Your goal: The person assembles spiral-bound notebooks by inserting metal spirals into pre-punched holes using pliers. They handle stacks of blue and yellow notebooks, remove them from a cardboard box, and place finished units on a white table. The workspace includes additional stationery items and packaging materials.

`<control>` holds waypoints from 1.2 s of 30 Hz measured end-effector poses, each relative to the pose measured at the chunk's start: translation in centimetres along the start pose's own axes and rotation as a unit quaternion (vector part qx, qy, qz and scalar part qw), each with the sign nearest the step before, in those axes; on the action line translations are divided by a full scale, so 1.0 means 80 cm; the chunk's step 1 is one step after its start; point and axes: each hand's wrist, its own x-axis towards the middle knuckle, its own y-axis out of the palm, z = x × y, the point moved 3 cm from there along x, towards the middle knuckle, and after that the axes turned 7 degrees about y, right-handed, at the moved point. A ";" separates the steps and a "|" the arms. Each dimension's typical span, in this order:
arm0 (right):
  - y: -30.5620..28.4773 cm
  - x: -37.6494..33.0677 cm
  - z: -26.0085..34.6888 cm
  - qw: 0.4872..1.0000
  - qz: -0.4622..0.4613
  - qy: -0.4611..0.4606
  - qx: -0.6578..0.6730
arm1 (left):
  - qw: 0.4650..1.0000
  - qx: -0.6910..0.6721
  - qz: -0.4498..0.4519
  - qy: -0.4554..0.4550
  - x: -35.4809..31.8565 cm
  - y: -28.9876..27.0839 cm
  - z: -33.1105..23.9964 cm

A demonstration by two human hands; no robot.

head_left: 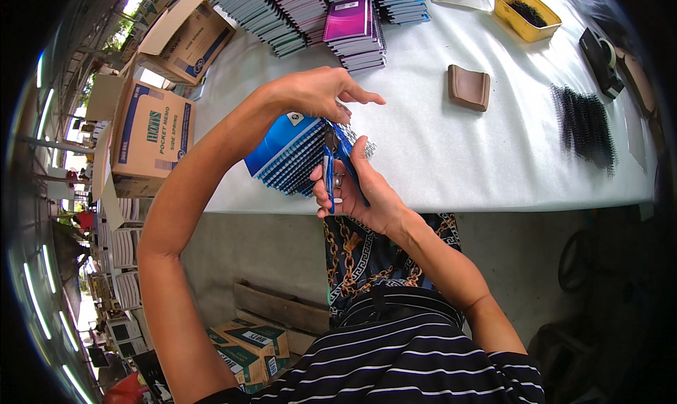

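Note:
My right hand point(367, 189) is closed round a pair of blue-handled pliers point(328, 175), whose jaws point away from me at the near stack. That stack is made of blue spiral-bound notebooks point(285, 147), with dark coils along the side facing me. Over its far right corner arches my left hand point(321, 94), index finger stretched out and thumb lowered near the plier jaws. Nothing shows in its grasp. My right hand partly covers the right end of the stack, so I cannot tell whether the jaws touch a coil.
Tall stacks of notebooks, one topped by a magenta notebook point(348, 17), stand at the back. Rightward are a brown curved block point(468, 90), a yellow tub point(544, 33) of black bits, black plastic coils point(587, 130) and a tape dispenser point(601, 62). Cardboard boxes point(156, 166) stand left.

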 end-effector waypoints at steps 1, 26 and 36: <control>-0.002 0.000 0.000 1.000 0.004 0.007 0.005 | 1.000 -0.004 0.000 0.000 0.001 0.000 0.001; -0.014 0.004 -0.009 0.986 0.086 0.045 0.136 | 0.991 0.135 0.021 -0.008 0.003 0.007 -0.020; 0.002 0.000 -0.014 0.999 -0.039 -0.003 0.032 | 0.994 0.108 0.000 -0.016 0.001 0.008 -0.010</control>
